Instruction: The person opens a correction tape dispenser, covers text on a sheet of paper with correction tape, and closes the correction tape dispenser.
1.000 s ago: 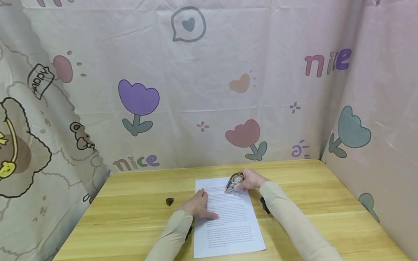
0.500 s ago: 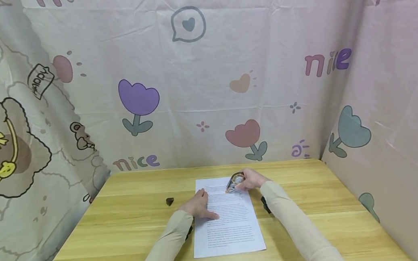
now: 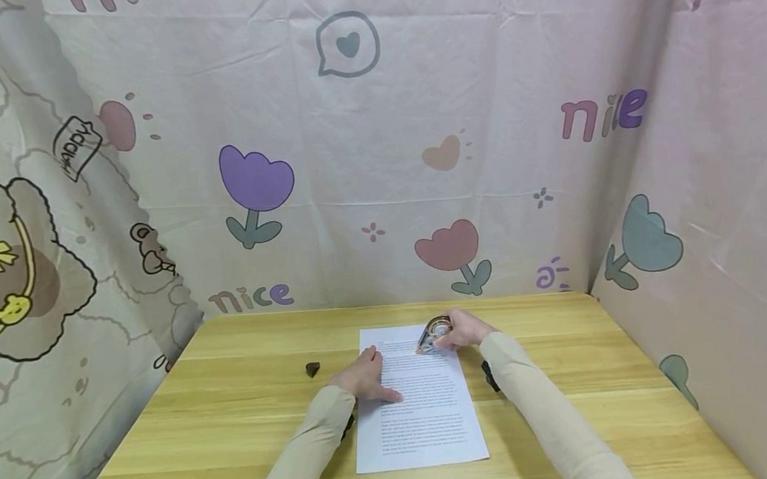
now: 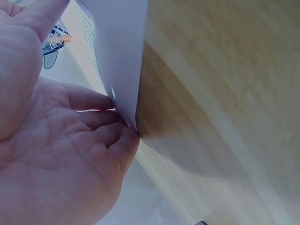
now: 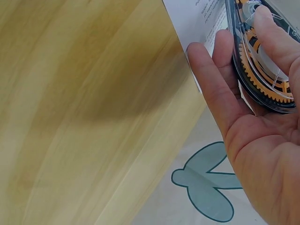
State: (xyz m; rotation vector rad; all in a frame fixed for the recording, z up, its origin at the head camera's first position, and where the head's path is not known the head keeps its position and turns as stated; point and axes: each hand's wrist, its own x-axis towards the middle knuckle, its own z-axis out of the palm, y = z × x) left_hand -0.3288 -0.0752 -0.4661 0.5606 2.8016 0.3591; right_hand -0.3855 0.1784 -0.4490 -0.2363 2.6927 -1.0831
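Observation:
A printed sheet of paper (image 3: 430,433) lies on the wooden table in the head view. My left hand (image 3: 361,378) rests on its left side, thumb and fingers spread; in the left wrist view the fingertips (image 4: 124,140) touch the paper's edge (image 4: 123,56). My right hand (image 3: 465,329) grips a correction tape dispenser (image 3: 436,330) near the upper right of the sheet, its orange tip at a line of text. In the right wrist view the thumb lies on the dispenser's clear case (image 5: 262,70) with orange gears inside. Whether the tip touches the paper is too small to tell.
A small dark cap-like piece (image 3: 312,369) lies on the table (image 3: 256,426) left of the paper. Dark wrist-worn gear (image 3: 489,376) shows beside the right sleeve. A printed curtain (image 3: 364,159) hangs behind the table and along both sides.
My right hand and the correction tape dispenser have shifted very slightly to the right over the text. The left hand stays in place on the paper.

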